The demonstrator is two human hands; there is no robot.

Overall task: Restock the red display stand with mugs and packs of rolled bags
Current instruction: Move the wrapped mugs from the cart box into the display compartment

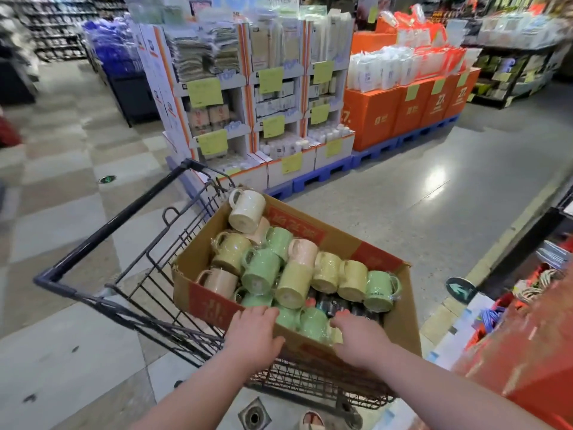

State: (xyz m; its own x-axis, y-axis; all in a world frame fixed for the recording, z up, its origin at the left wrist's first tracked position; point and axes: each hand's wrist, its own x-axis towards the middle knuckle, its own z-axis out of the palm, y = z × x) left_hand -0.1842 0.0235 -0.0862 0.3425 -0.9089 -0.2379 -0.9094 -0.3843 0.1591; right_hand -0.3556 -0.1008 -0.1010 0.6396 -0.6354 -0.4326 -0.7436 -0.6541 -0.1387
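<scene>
A cardboard box [400,321] sits in a dark wire shopping cart [124,274]. It holds several plastic-wrapped mugs [263,271] in green, yellow, pink and cream, lying on their sides, with dark packs [333,304] under them. My left hand [252,335] grips the box's near rim, fingers over the edge and thumb outside. My right hand [359,339] reaches over the same rim, its fingers curled in among the mugs; what they touch is hidden. The red display stand [524,352] rises at the right edge, blurred.
Across a grey aisle stand white cardboard displays [248,97] on blue pallets and orange boxes [403,110] stacked with white packs. Shelving runs along the far left and right. A floor drain [254,415] and a shoe tip lie below the cart.
</scene>
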